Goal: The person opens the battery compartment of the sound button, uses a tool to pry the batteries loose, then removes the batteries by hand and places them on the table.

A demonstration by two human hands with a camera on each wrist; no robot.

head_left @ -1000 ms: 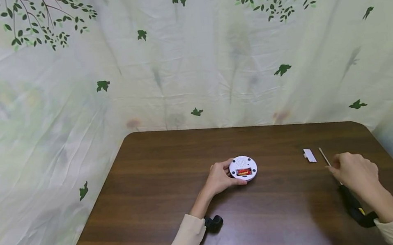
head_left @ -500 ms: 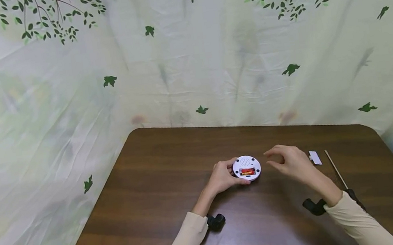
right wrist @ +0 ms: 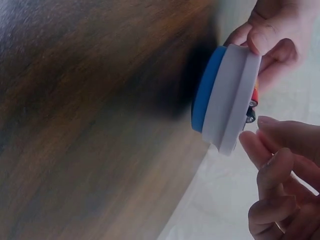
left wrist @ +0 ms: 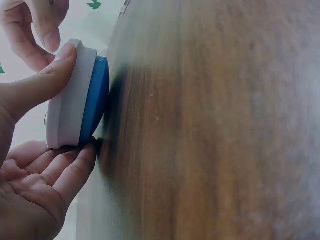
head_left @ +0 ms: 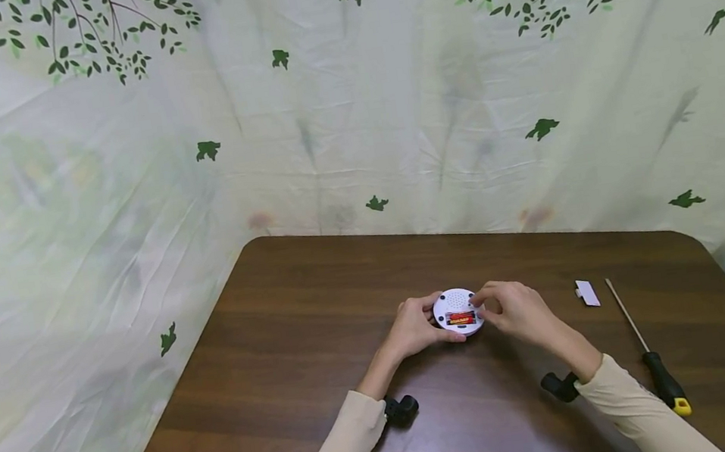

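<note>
My left hand (head_left: 409, 329) grips a round white device (head_left: 450, 303) by its left edge, thumb on the near side. Two red batteries (head_left: 461, 317) lie in an open compartment in its upturned face, beside a grille of small holes. Seen from the side, the device has a white body (left wrist: 70, 107) and a blue underside (left wrist: 96, 100), held just above the tabletop. My right hand (head_left: 517, 306) hovers at the device's right edge. In the right wrist view its thumb and forefinger are close to the battery ends (right wrist: 251, 116), with nothing visible between them.
A small white battery cover (head_left: 588, 293) with a tab lies right of my right hand. Further right is a screwdriver (head_left: 662, 374) with a black and yellow handle. The brown wooden table (head_left: 316, 293) meets a leaf-patterned cloth (head_left: 325, 147) at its back and left.
My right hand has left the screwdriver, which now lies on the table, and moved left to the device. My left hand keeps its hold on the device.
</note>
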